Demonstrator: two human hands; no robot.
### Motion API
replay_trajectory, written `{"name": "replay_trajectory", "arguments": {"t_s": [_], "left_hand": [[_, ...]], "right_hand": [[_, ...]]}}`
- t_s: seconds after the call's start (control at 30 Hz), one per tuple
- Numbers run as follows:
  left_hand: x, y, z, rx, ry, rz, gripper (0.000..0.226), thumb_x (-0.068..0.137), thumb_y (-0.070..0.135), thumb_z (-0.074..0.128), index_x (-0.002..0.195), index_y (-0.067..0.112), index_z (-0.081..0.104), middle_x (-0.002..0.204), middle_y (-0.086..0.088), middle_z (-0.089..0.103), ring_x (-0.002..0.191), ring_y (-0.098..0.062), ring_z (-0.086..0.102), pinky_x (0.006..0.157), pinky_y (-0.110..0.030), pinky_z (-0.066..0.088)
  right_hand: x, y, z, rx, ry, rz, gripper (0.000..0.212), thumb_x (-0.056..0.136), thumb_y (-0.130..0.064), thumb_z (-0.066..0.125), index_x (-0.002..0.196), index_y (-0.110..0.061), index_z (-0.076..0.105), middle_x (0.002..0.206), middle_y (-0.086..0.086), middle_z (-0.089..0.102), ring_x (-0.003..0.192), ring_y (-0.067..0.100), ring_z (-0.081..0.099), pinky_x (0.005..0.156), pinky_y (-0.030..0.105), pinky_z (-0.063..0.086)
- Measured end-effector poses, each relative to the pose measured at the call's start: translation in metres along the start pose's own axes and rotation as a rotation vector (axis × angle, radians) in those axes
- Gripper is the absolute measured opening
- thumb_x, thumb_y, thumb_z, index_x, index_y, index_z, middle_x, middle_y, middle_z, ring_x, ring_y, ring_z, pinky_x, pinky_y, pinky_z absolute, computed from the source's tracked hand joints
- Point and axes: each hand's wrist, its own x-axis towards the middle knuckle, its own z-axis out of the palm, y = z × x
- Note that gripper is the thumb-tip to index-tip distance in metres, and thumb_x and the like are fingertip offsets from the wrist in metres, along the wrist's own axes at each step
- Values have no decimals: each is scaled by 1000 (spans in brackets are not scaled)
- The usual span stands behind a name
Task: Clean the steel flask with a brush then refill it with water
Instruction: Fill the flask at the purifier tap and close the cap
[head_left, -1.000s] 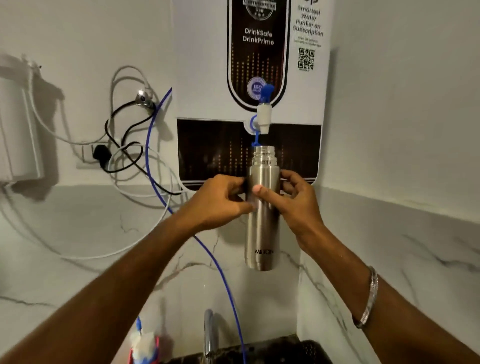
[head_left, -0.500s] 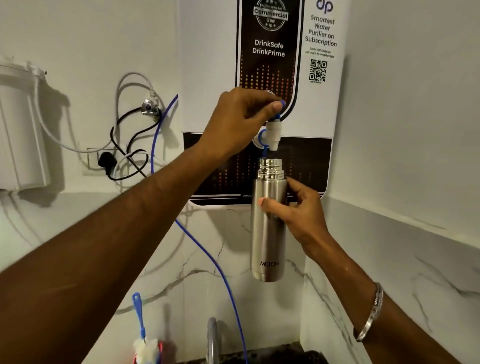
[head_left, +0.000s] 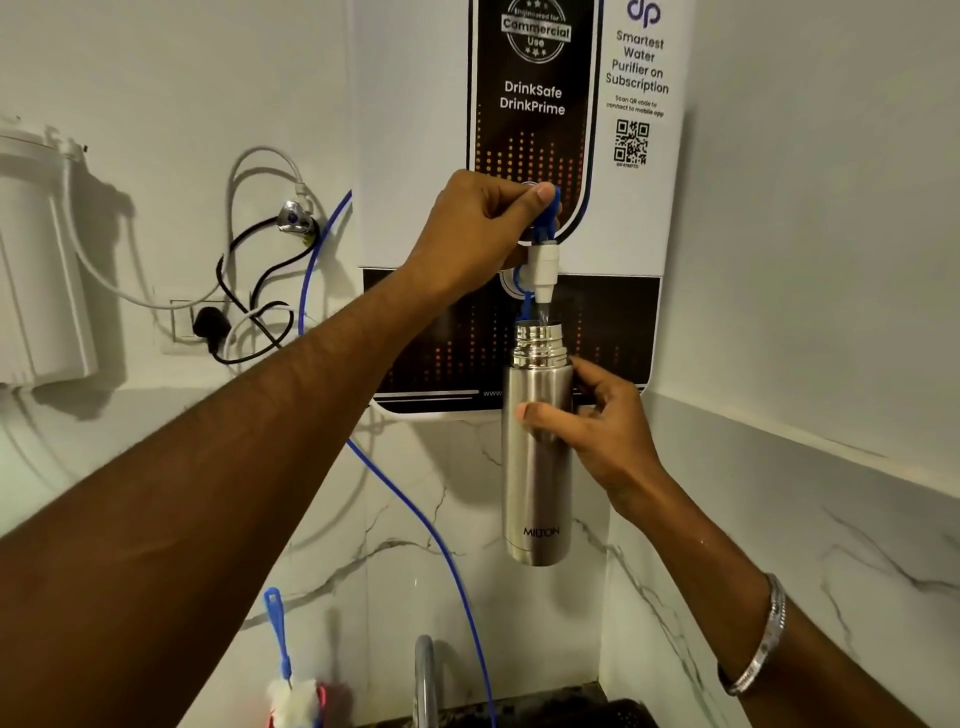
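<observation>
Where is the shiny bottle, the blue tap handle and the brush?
steel flask (head_left: 537, 483): head view, middle of its body.
blue tap handle (head_left: 551, 215): head view, lever.
brush (head_left: 278, 634): head view, blue handle.

I count one brushed-steel cylindrical flask (head_left: 537, 467), one white wall-mounted water purifier (head_left: 519, 130) with one white spout topped by a blue lever (head_left: 544, 249), one blue-handled white bottle brush (head_left: 283, 660), one silver bangle (head_left: 761, 639), and my two hands.
</observation>
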Motion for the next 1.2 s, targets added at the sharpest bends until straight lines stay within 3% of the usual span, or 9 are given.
{"name": "replay_trajectory", "arguments": {"t_s": [0.23,0.53,0.73,0.93,1.1,1.2], "left_hand": [[1,4,0,11,6,-30,28,103,25,58,110,5,76,102,-7,77,95,-17,75,79,-33,63],[1,6,0,6,8,-48,27,103,25,58,111,5,75,102,-6,76,91,-14,75,74,-26,62],[1,1,2,54,38,-22,28,103,30,59,108,9,78,99,-3,78,94,-17,75,82,-39,63],[0,1,4,-7,52,-30,26,103,27,59,107,8,77,98,-4,78,88,-15,76,77,-30,63],[1,-3,6,45,95,3,28,103,30,59,102,9,79,92,-2,79,86,-15,76,87,-43,62],[2,-2,6,8,95,-25,28,102,29,60,102,8,78,94,-4,79,86,-17,76,85,-44,62]], "right_hand": [[0,-3,0,-2,0,1,44,78,-18,86,106,-46,68,104,-14,74,94,12,71,68,19,57],[-4,-6,-4,-10,14,-2,46,79,-12,84,102,-47,65,101,-18,70,88,-4,67,63,10,52],[-2,-4,-6,-23,22,3,47,79,-16,85,105,-49,64,110,-15,69,98,8,66,64,11,53],[-1,1,-5,-26,17,0,44,77,-17,86,101,-49,68,101,-18,73,95,8,68,66,14,55],[1,0,-5,-8,-6,0,41,78,-15,85,107,-39,70,98,-16,74,91,6,70,67,18,57],[0,1,-4,-14,-18,4,39,78,-16,85,106,-40,70,99,-16,74,94,8,70,69,21,58]]}}
